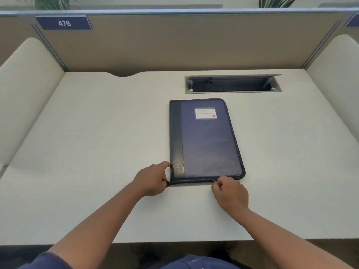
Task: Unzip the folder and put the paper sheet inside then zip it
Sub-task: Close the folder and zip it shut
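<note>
A closed blue folder with a black spine strip and a white label lies flat in the middle of the white desk. My left hand grips the folder's near left corner, thumb on the spine side. My right hand is at the near edge towards the right, its fingers pinched at the zip line; the zip pull itself is hidden under the fingers. No paper sheet is in view.
An open cable tray slot is set into the desk behind the folder. Beige partition walls close the desk at the back and both sides. The desk's front edge runs just below my forearms.
</note>
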A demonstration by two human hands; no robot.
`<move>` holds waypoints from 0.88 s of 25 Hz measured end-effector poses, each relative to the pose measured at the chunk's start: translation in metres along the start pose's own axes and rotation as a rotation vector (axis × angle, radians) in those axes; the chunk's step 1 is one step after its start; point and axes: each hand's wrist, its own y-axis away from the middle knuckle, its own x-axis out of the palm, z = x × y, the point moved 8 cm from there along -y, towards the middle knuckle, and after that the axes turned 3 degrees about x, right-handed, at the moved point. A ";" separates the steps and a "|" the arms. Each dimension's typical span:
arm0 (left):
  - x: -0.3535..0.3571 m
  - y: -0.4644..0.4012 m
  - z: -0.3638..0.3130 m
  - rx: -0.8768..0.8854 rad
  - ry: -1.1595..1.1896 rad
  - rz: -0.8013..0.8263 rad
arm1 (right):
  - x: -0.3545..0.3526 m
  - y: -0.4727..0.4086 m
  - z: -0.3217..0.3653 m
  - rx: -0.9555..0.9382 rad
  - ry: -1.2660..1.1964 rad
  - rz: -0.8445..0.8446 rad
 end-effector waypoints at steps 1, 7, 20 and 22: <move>-0.001 -0.003 -0.001 -0.001 -0.014 0.021 | -0.005 -0.002 -0.010 0.026 -0.003 -0.015; -0.003 -0.018 0.001 -0.011 -0.110 0.097 | -0.031 -0.018 -0.078 0.171 -0.065 -0.091; 0.011 -0.049 -0.119 0.377 -0.448 -0.121 | -0.029 -0.032 -0.092 -0.009 -0.251 -0.085; 0.023 -0.056 -0.139 0.438 -0.477 -0.162 | -0.027 -0.033 -0.093 -0.019 -0.222 -0.067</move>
